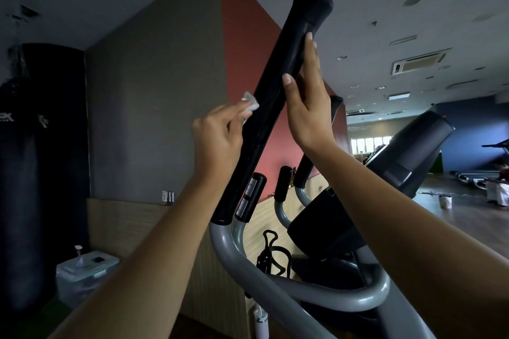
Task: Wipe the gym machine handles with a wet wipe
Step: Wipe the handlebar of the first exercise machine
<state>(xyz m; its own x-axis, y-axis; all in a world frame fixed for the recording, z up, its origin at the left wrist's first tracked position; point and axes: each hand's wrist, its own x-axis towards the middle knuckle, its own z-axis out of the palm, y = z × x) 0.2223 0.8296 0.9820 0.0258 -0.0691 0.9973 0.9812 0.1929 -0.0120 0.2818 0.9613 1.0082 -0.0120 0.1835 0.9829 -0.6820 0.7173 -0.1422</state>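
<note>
Left hand (217,140) pinches crumpled white wet wipe (250,103) against long black foam handle (278,85).
Right hand (308,107), fingers straight, rests flat on it just above that pinch.

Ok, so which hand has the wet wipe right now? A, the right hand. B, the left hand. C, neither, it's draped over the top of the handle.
B: the left hand pinches the white wet wipe against the left side of the black handle, while the right hand lies on the other side with straight fingers and no wipe.
</note>
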